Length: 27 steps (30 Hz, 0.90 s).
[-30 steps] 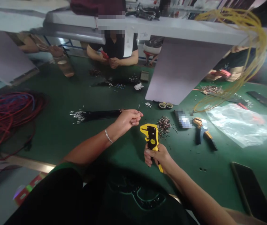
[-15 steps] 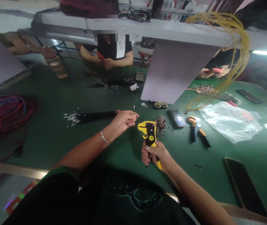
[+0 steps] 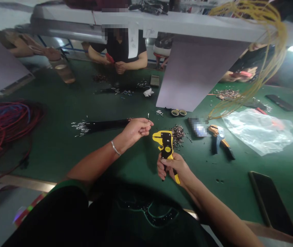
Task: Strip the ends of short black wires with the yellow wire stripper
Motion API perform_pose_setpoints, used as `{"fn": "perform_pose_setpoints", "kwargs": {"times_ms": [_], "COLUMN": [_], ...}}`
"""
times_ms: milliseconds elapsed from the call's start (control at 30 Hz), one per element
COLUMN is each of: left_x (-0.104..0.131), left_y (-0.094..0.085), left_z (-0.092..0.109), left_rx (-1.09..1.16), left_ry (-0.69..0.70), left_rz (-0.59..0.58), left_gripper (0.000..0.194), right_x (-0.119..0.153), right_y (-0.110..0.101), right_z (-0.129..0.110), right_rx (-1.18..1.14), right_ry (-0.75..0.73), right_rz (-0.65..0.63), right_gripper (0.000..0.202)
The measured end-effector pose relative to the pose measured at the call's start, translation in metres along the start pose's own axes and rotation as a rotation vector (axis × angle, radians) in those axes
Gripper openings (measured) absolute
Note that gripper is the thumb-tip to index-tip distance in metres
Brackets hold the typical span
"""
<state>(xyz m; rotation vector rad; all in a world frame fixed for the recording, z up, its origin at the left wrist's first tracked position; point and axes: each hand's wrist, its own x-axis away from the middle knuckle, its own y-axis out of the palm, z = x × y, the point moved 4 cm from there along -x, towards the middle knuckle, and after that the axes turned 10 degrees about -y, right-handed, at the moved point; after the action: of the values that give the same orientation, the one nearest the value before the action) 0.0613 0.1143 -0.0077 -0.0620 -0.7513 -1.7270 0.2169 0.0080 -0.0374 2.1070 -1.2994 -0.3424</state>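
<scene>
In the middle of the frame, the left hand (image 3: pixel 138 129) is pinching a tiny wire (image 3: pixel 148 118) between its fingertips. Just right, the right hand (image 3: pixel 173 166) is wrapping its fingers around a yellow-black tool (image 3: pixel 166 145).

a green table (image 3: pixel 66 103) carries black wires (image 3: pixel 107 125), red cables (image 3: pixel 7 127) and a phone (image 3: pixel 272 202).

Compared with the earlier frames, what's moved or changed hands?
Nothing visibly changed on the bench; only the camera view shifted slightly. Nothing taken up or let go: the right hand still grips the yellow-and-black hand tool, and the left hand still pinches a thin wire end. The black wire bundle and phone stayed put.
</scene>
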Motion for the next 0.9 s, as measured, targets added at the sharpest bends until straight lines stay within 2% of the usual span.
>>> {"fn": "perform_pose_setpoints", "kwargs": {"times_ms": [100,300,533,633,700,767,833,900], "left_x": [-0.001,0.002,0.002,0.007,0.013,0.023,0.037,0.046], "left_y": [0.001,-0.003,-0.016,-0.022,-0.030,-0.038,-0.037,-0.024], "left_z": [0.000,0.009,0.016,0.018,0.021,0.030,0.038,0.039], "left_rx": [0.044,0.067,-0.011,-0.136,-0.251,-0.357,-0.455,-0.554], "left_ry": [0.015,0.142,0.088,0.041,0.032,0.159,0.363,0.473], "left_rz": [-0.015,-0.060,0.064,0.084,0.175,0.351,0.474,0.419], "left_gripper": [0.017,0.006,0.009,0.020,0.024,0.020,0.015,0.019], "right_x": [-0.002,-0.004,-0.006,-0.007,-0.006,-0.005,-0.004,-0.003], "right_y": [-0.004,-0.009,-0.016,-0.018,-0.016,-0.014,-0.011,-0.010], "right_z": [0.000,-0.010,-0.015,-0.015,-0.018,-0.020,-0.021,-0.020], "right_rx": [-0.033,-0.072,-0.092,-0.103,-0.109,-0.108,-0.108,-0.111], "right_ry": [-0.011,-0.047,-0.090,-0.115,-0.116,-0.105,-0.087,-0.080], "right_rz": [0.009,-0.028,-0.026,-0.033,-0.048,-0.065,-0.077,-0.080], "right_gripper": [0.019,0.016,0.012,0.012,0.012,0.012,0.012,0.012]}}
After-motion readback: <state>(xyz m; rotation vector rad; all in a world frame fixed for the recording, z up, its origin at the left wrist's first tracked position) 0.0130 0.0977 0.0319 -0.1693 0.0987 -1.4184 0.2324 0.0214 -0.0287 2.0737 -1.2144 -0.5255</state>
